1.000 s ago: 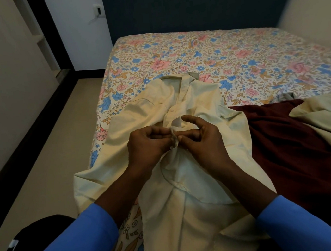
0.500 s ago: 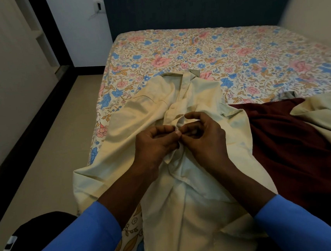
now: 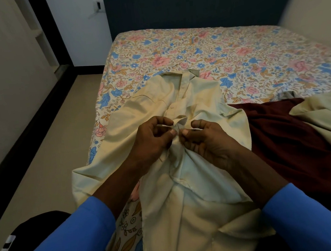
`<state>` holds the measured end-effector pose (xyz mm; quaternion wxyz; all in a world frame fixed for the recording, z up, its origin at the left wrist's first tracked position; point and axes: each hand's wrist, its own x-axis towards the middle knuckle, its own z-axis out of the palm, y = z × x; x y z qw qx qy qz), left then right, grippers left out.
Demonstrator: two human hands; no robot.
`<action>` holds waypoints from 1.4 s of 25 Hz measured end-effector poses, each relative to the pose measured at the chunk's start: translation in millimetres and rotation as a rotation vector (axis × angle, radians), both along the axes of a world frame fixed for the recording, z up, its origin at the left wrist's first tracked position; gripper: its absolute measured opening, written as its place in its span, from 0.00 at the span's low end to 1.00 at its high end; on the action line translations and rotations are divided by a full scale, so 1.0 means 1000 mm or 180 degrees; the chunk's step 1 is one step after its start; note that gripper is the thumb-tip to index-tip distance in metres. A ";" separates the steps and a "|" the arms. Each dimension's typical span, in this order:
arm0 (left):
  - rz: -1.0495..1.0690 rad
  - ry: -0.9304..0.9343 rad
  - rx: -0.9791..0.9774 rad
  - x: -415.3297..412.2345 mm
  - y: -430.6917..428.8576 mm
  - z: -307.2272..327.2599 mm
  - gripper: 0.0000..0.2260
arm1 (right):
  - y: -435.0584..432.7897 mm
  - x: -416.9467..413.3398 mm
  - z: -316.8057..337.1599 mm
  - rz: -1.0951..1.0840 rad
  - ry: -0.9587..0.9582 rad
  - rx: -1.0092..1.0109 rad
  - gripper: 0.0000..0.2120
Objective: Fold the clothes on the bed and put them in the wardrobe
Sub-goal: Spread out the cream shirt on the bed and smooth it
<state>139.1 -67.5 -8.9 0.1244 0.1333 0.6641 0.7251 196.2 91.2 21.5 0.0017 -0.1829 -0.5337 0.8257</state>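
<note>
Head cam: left hand (image 3: 152, 144) and right hand (image 3: 210, 143) both pinch the cream shirt (image 3: 198, 102) placket on the bed (image 3: 235, 58), probably buttoning.

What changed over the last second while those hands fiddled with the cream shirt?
Very little. The left hand and right hand keep pinching the cream shirt at the same spot on its front strip; only their fingers shifted slightly. Nothing was let go. The shirt, the maroon garment and the bed stayed put.

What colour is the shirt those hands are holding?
Cream, a pale yellowish white; the shirt shows best in the head view.
</note>
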 end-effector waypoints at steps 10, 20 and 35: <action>-0.0223 0.0260 -0.1028 -0.025 -0.012 0.000 0.13 | 0.013 -0.006 -0.006 0.0407 -0.0352 0.1994 0.03; 0.0763 0.0244 -0.3582 -0.118 -0.057 -0.021 0.29 | 0.014 -0.182 0.033 0.1428 0.0256 0.4801 0.12; 0.0804 0.0328 -0.2576 -0.116 -0.041 -0.016 0.21 | -0.046 -0.292 0.015 0.2412 -0.0594 0.5493 0.46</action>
